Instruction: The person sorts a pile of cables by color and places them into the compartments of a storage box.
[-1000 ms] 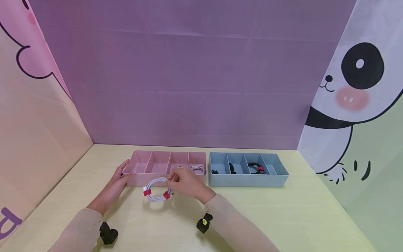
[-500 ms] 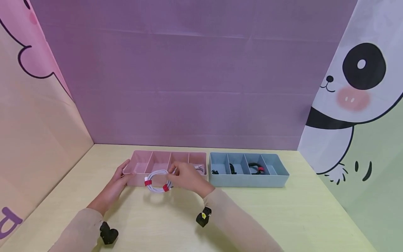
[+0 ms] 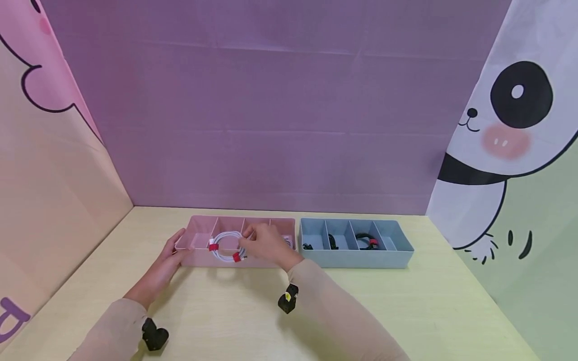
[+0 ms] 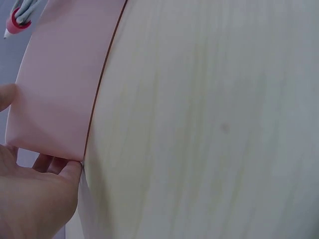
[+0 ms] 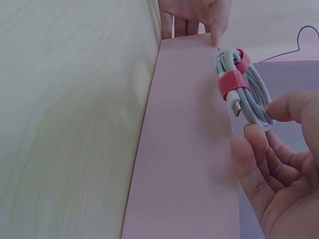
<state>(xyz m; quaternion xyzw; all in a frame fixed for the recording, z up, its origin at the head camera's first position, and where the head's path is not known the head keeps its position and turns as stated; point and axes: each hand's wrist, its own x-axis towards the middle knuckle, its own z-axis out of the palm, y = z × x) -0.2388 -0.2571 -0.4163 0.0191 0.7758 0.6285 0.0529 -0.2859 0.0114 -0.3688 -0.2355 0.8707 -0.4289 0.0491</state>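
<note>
A coiled white cable (image 3: 230, 234) with two red straps hangs from my right hand (image 3: 266, 245), pinched between thumb and fingertips. In the right wrist view its metal plug (image 5: 237, 108) points down beside a red strap (image 5: 233, 83). In the head view the coil overlaps the front rim of a pink divided box (image 3: 203, 258), near its middle compartments. My left hand (image 3: 164, 263) holds that box's left end, fingers against the end wall and thumb at the front rim. My right hand partly hides another white cable (image 3: 288, 241) in the box's rightmost compartment.
A blue divided box (image 3: 356, 259) stands just right of the pink one. Inside it are black cables, one a coil (image 3: 368, 240) with a red strap. A purple backdrop (image 3: 280, 125) rises behind the pale wooden table (image 3: 235, 321), with printed panels at both sides.
My right hand has lifted the coiled cable and carried it away from me, from in front of the pink box up to its rim. My left hand stays at the box's end.
</note>
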